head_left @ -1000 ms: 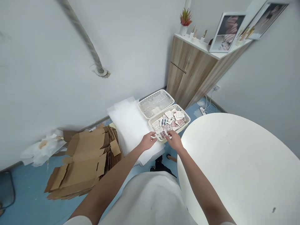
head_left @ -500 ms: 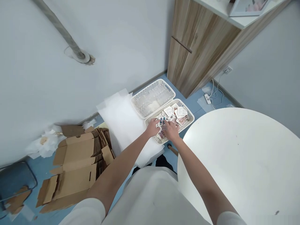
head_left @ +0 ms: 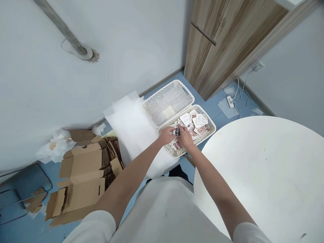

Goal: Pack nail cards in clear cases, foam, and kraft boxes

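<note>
Both of my hands are over a white plastic basket [head_left: 211, 130] filled with small white printed packs [head_left: 201, 119]. Between them is one small pack with dark blue-green pieces [head_left: 177, 132]; its exact kind is too small to make out. My left hand [head_left: 167, 135] pinches it at its left edge. On the other side, my right hand [head_left: 185, 137] has its fingers closed on the right edge. More packs with reddish prints [head_left: 176, 145] lie in the basket below my hands. Part of the contents is hidden under my fingers.
A second white basket [head_left: 149, 101] holding clear plastic pieces adjoins the first. White sheets [head_left: 136, 135] are stacked to the left, beside flattened cardboard boxes [head_left: 86, 158]. A round white table [head_left: 265, 175] stands at right. Behind are a wooden cabinet [head_left: 215, 50] and a power strip [head_left: 230, 101].
My right hand's fingers have drawn in from lying spread over the packs to gripping the small pack with my left hand. The camera view has shifted slightly.
</note>
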The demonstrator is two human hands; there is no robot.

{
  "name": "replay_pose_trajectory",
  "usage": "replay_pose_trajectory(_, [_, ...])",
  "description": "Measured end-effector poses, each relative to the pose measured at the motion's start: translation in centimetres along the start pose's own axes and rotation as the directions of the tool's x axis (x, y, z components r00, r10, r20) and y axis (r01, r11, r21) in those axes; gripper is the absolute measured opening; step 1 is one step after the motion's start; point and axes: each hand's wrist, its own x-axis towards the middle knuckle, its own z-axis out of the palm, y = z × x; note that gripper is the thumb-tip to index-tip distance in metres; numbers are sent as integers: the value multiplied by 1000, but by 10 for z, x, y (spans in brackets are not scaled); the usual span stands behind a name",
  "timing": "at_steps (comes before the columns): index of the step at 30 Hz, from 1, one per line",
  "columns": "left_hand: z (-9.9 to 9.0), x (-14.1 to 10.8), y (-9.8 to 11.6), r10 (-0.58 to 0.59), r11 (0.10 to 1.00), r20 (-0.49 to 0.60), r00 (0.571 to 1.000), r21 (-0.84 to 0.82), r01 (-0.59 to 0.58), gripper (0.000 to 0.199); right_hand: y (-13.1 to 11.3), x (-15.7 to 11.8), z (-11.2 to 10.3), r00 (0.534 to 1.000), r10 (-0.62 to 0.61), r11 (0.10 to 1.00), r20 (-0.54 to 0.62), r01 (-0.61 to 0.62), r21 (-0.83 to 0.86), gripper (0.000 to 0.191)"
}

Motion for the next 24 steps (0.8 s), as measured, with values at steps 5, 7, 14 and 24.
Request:
replay_pose_trajectory(5, [-7, -6, 7, -77, 987, 17, 997, -138, 79, 33, 2, -2, 0, 998, -6, 993, -70, 14, 116, 36])
replay_pose_trajectory(7, [-10, -10, 11, -106, 974, 16, 994, -198, 107, 31, 1, -5, -2, 999, -14, 982, -38, 21, 186, 24])
replay_pose_trajectory(14, [-23, -29, 16, -141, 914, -128, 982, -398, 80, 49, -6, -31, -17, 998, 26, 761, 53, -53, 647, 14])
replay_pose_trajectory(24, [-20, -91, 28, 46, 824, -119, 992, -557, -105, 26, -25, -127, -18, 986, 168, 389, -13, -54, 920, 22])
